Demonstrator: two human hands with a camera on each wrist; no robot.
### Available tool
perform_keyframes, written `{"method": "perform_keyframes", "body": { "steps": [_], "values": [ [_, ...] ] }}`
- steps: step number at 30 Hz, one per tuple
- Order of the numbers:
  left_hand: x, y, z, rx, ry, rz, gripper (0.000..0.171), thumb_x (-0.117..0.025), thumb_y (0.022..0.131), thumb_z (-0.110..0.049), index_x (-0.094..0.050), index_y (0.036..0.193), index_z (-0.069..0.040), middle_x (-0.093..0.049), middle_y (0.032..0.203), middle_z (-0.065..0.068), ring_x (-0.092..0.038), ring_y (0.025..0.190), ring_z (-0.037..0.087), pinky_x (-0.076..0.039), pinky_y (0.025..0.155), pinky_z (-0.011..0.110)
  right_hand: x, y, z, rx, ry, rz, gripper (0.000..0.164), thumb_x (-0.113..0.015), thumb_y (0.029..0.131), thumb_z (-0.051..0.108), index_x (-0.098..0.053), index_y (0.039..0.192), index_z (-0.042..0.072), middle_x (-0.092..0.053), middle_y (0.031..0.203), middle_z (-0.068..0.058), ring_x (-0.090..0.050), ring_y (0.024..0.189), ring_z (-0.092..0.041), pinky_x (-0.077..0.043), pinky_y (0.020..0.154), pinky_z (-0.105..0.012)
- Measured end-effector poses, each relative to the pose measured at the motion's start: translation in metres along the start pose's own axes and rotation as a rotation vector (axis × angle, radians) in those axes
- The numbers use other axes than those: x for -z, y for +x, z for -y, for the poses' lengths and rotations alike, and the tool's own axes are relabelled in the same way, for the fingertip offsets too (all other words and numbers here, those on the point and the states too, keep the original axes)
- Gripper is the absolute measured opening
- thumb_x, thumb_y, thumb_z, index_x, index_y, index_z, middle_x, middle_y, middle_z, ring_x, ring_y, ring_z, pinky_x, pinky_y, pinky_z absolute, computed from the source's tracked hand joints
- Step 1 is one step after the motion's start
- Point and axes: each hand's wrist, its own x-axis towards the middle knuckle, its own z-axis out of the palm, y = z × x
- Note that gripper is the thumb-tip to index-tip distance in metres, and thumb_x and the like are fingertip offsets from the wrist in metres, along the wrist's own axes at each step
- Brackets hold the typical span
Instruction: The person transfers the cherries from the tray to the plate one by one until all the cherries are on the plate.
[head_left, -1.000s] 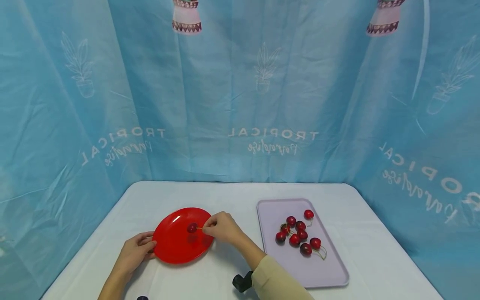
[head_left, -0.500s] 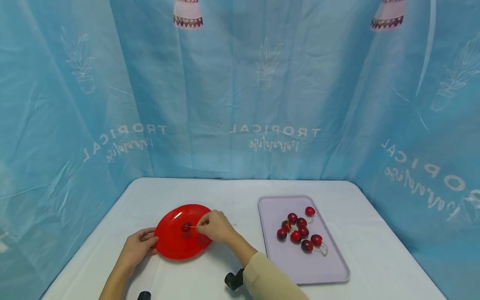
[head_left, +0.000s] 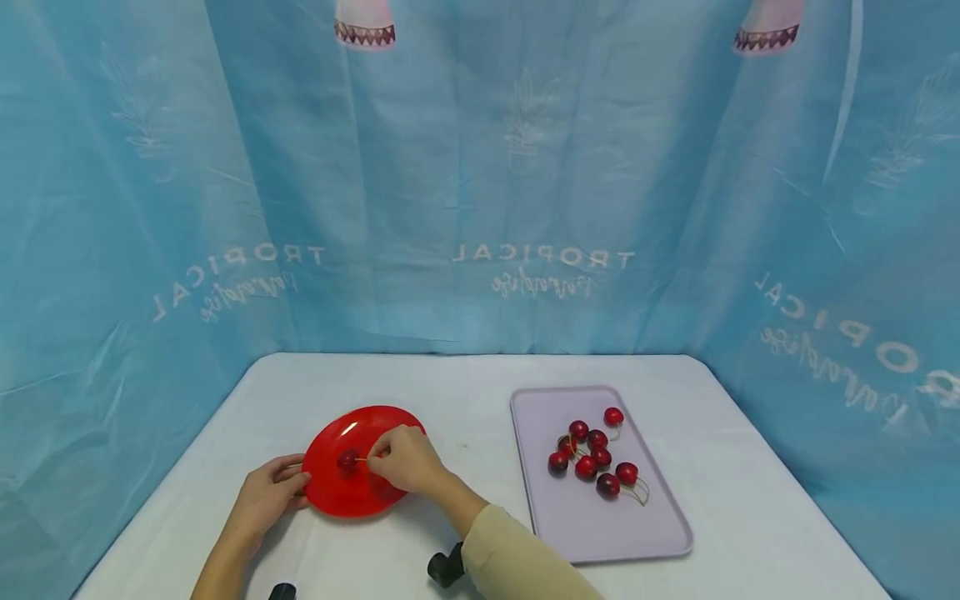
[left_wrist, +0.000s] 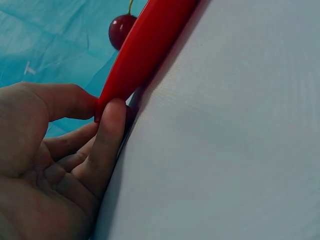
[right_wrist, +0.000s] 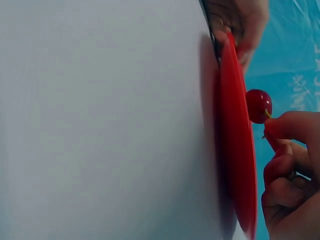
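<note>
Over the last second, taken as 1, the cherry [head_left: 348,458] has crossed from right of the plate [head_left: 341,497]'s middle to left of it, pinched by its stem [head_left: 362,459] in the right hand [head_left: 407,460]. That puts the fruit well inside the plate's rim, though unreleased. Whether it touches the plate is hard to judge, as both wrist views look nearly edge-on. The left hand [head_left: 264,493] grips the plate's left rim; about 9 other cherries [head_left: 586,467] lie on the tray [head_left: 600,533], right of the plate.
</note>
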Motion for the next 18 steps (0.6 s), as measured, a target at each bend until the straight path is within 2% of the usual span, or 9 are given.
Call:
{"method": "perform_keyframes", "body": {
  "steps": [7,13,18],
  "values": [
    [0.003,-0.001,-0.001,-0.001,0.000,0.007,0.051,-0.058,0.094,-0.015,-0.040,0.136,0.008,-0.054,0.122,0.030,-0.064,0.081,0.020,-0.056,0.067,0.026,-0.014,0.000,0.013,-0.026,-0.115,-0.027,0.003,-0.077,0.078,0.021,-0.074,0.078,0.020,-0.051,0.053,0.012,-0.048,0.048,-0.005,-0.045,0.049,-0.015],
    [0.003,-0.002,0.001,0.006,-0.004,0.002,0.050,-0.057,0.094,-0.013,-0.041,0.136,0.008,-0.054,0.123,0.030,-0.064,0.081,0.020,-0.056,0.068,0.028,-0.023,-0.002,0.017,-0.043,-0.167,0.016,0.004,-0.076,0.079,0.022,-0.073,0.076,0.024,-0.051,0.053,0.015,-0.048,0.048,-0.004,-0.043,0.049,-0.015],
    [0.003,0.001,0.003,-0.001,-0.011,0.005,0.051,-0.058,0.094,-0.014,-0.040,0.136,0.008,-0.054,0.123,0.030,-0.064,0.081,0.020,-0.056,0.067,0.029,-0.023,-0.005,0.020,-0.054,-0.177,0.030,0.002,-0.076,0.079,0.025,-0.075,0.078,0.024,-0.052,0.054,0.016,-0.049,0.049,-0.004,-0.043,0.049,-0.016]
  ]
}}
